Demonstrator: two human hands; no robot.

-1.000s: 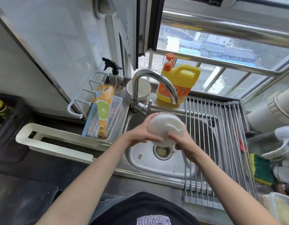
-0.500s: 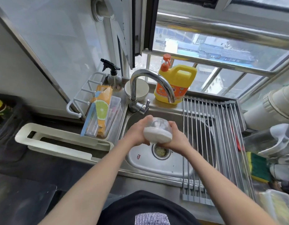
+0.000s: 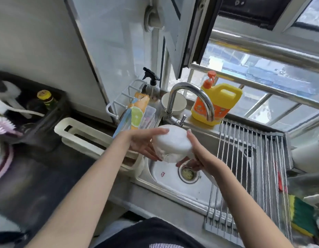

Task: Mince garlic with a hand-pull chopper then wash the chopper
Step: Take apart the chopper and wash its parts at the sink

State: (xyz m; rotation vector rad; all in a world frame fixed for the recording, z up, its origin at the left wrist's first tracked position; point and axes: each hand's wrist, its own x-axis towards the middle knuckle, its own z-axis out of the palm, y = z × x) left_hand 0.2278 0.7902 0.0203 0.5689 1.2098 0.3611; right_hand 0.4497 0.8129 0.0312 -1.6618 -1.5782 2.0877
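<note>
White chopper [image 3: 172, 144] above the sink [image 3: 166, 178], left hand [image 3: 146, 145] and right hand [image 3: 200, 154] each grasping a side, faucet [image 3: 191, 97] behind

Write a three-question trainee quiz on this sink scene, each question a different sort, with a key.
1. True or false: both hands, left and right, hold the round white plastic chopper over the stainless steel sink.
2. Multiple choice: the yellow detergent jug with the orange pump stands (A) in the basin, (B) on the ledge behind the curved chrome faucet, (C) on the metal roll-up drying rack.
3. Fill in: the green and yellow sponge lies to the ____ of the rack.

Key: 1 true; 2 B; 3 right.
</note>
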